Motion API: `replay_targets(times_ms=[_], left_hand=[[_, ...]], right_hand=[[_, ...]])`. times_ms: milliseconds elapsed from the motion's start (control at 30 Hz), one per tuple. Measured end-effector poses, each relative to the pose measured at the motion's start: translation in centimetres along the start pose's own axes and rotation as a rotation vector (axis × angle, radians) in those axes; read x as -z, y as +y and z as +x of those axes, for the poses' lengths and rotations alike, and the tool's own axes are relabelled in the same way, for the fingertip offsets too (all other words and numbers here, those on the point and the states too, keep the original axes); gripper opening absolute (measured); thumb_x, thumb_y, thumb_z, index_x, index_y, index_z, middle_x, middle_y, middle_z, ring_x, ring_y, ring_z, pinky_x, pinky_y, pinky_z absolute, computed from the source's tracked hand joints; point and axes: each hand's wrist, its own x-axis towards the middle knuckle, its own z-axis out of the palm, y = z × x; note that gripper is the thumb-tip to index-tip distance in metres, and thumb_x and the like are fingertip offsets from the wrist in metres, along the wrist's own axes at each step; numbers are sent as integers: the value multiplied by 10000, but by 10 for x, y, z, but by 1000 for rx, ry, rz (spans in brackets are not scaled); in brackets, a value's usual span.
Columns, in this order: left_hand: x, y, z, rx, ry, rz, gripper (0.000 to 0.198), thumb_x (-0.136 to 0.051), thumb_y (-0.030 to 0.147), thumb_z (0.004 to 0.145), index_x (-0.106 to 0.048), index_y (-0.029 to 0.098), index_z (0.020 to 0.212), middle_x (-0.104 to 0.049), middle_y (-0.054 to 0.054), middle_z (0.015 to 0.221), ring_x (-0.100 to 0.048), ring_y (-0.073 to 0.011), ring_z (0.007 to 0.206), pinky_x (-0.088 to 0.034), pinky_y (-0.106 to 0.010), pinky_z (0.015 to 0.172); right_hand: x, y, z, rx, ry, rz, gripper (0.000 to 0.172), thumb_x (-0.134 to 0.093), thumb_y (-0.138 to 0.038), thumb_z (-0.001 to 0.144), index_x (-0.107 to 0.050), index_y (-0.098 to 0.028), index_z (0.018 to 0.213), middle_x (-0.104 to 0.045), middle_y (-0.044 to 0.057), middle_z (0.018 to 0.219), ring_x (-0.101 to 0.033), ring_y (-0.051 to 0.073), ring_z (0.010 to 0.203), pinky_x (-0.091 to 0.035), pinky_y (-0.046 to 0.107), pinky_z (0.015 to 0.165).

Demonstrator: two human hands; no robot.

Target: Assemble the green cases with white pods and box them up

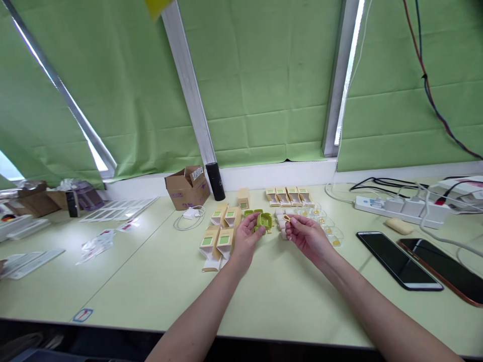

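Observation:
My left hand (244,241) is closed on a small olive-green plastic case (265,219), its hollow side facing up. Between the thumb and fingertips of my right hand (307,235) is a small pale yellow loop (287,218), held just right of the green case but apart from it. Behind my right fingers stand several pale rounded pieces (279,213), partly hidden. Several clear cups (329,230) with yellow spots in them sit beyond that hand. Beside my left hand are several open cardboard boxes (209,242) with green labels.
Several more small boxes (287,196) line up at the back. A larger carton (187,188) and a black bottle (215,181) stand by the wall. Two phones (398,259) lie at right, below a power strip (400,211). A white charger (191,213) lies at left.

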Motion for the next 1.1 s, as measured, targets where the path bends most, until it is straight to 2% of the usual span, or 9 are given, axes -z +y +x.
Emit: replay_targets(times_ms=[233, 467, 600, 700, 800, 967, 1100], left_hand=[[-3, 1, -2, 11, -37, 6, 628, -975, 307, 655, -698, 186, 1205, -742, -115, 1219, -692, -248, 1133, -532, -369, 994], [-4, -1, -5, 22, -80, -10, 622, -968, 242, 656, -685, 185, 1208, -740, -110, 1219, -697, -234, 1120, -532, -355, 988], [-5, -2, -6, 31, -101, -1, 620, -967, 238, 656, -687, 183, 1206, -736, -111, 1214, -705, -228, 1086, -543, -346, 947], [-7, -1, -8, 35, -125, -6, 615, -975, 244, 645, -692, 188, 1189, -741, -105, 1202, -711, -219, 1054, -546, -337, 930], [-10, 2, -10, 32, -153, -9, 603, -975, 233, 650, -696, 192, 1182, -744, -103, 1197, -714, -214, 1047, -549, -328, 923], [-12, 5, -13, 23, -183, 18, 574, -959, 223, 680, -694, 194, 1189, -732, -122, 1258, -701, -254, 1134, -548, -359, 964], [-14, 8, -15, 32, -201, 35, 574, -958, 225, 687, -695, 200, 1196, -720, -131, 1294, -697, -268, 1151, -547, -388, 987]], right_hand=[[-5, -3, -5, 81, -26, -65, 340, -968, -376, 655, -810, -200, 900, -766, 39, 770, -695, 151, 700, -577, 281, 662], [-15, 0, -15, 338, 11, -447, 277, -903, -420, 731, -799, -225, 896, -729, 30, 732, -645, 170, 643, -557, 324, 633], [-17, 3, -21, 486, 27, -645, 185, -814, -350, 834, -815, -258, 995, -743, 54, 846, -662, 211, 747, -565, 357, 707], [-17, 3, -23, 618, 25, -780, 136, -760, -295, 876, -819, -285, 998, -749, 58, 886, -672, 235, 794, -563, 381, 757], [-17, 3, -23, 715, 5, -895, 171, -716, -248, 899, -809, -306, 1030, -763, 56, 900, -681, 241, 787, -557, 392, 754], [-15, 6, -23, 863, -79, -1079, 235, -606, -184, 968, -763, -300, 1098, -778, 72, 988, -708, 247, 839, -557, 385, 727], [-12, 9, -21, 969, -69, -1224, 208, -567, -169, 991, -727, -258, 1090, -726, 95, 1004, -682, 254, 907, -540, 392, 760]])
